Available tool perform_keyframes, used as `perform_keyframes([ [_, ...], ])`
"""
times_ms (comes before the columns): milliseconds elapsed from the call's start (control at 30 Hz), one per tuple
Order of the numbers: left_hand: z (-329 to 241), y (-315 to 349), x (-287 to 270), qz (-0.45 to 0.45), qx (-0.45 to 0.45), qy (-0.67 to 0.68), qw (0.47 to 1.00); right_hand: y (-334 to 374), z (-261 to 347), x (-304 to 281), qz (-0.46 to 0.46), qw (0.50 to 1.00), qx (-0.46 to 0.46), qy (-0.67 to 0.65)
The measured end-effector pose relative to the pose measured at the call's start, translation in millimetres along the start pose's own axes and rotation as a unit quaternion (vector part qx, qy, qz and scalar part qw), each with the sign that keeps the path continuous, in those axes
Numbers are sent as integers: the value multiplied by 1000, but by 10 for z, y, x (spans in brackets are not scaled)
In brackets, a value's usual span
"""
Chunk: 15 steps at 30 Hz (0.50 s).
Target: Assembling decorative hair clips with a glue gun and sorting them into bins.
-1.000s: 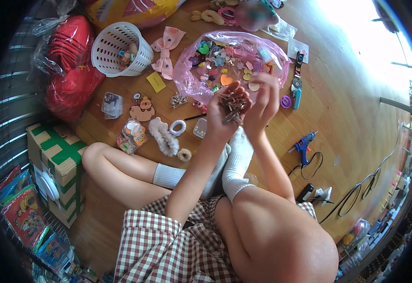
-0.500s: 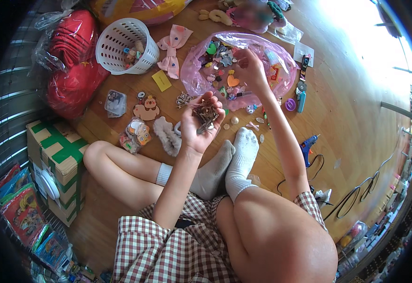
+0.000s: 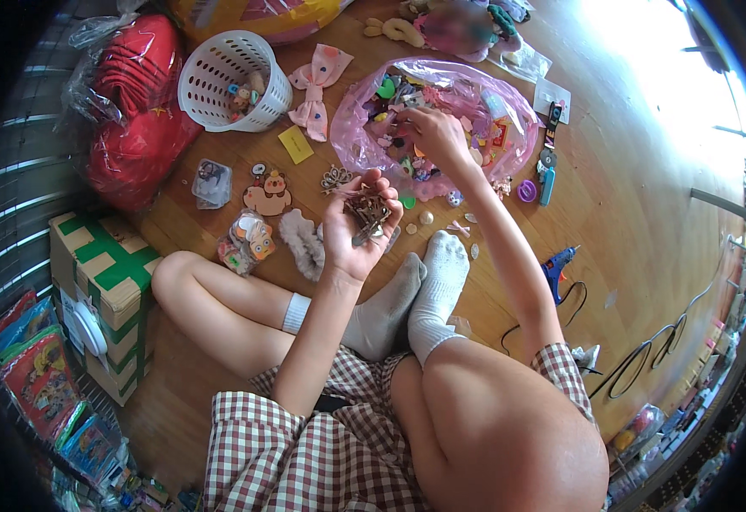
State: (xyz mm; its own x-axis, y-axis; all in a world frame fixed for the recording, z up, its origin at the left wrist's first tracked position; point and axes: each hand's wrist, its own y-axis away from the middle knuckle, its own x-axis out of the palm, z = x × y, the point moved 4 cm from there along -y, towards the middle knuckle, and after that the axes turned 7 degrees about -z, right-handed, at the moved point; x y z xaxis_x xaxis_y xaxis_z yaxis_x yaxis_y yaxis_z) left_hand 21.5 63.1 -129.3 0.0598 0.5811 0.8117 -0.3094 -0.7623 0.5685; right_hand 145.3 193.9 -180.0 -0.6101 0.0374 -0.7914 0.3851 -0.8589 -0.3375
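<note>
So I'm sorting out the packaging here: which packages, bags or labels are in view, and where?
Pink plastic bag: top centre, open, full of small trinkets; right hand inside.
Cardboard box: left, brown with green tape.
Clear red bags: upper left.
Small clear packet: beside the white basket.
Yellow tag: on the floor.
Left hand: holds small brown pieces.

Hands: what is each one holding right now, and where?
Left hand cups a brown hair clip in its palm. Right hand reaches into the pink bag; grip unclear.
</note>
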Motion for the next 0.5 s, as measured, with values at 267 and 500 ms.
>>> perform_keyframes([
  [267,66,-2,-7,-8,-8,-1,1000,-167,77,47,-8,996,-25,80],
  [500,80,-16,-12,-6,-12,2,1000,-228,38,109,-20,987,-114,112],
])
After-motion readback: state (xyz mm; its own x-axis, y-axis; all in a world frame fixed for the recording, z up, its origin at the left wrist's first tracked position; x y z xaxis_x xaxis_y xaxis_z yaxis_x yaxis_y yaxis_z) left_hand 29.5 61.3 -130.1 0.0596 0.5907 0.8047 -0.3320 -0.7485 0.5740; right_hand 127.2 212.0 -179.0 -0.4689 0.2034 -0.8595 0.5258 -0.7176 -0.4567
